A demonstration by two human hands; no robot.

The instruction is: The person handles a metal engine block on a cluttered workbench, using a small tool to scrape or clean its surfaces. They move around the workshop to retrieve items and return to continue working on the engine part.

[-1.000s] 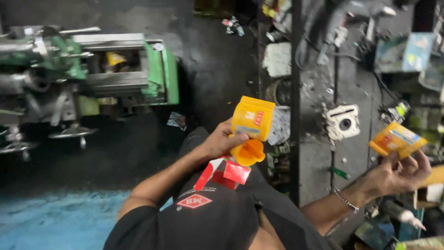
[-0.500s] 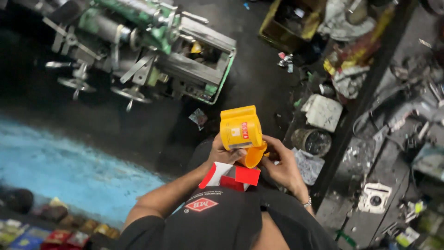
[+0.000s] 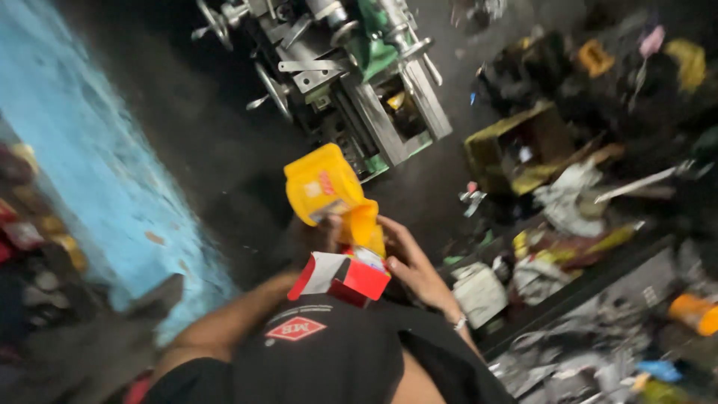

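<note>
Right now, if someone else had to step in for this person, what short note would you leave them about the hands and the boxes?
Left hand: holds the yellow carton up in front of the body, mostly hidden behind it.
Right hand: fingers touch the carton's open orange flap; whether it holds anything itself cannot be told.
Red and white box: open, just below both hands, against the black shirt.
Around: green and grey machine on the dark floor ahead, cluttered shelf to the right.
Done: carton is open at its lower end.
Left: what is inside it is not visible.
</note>
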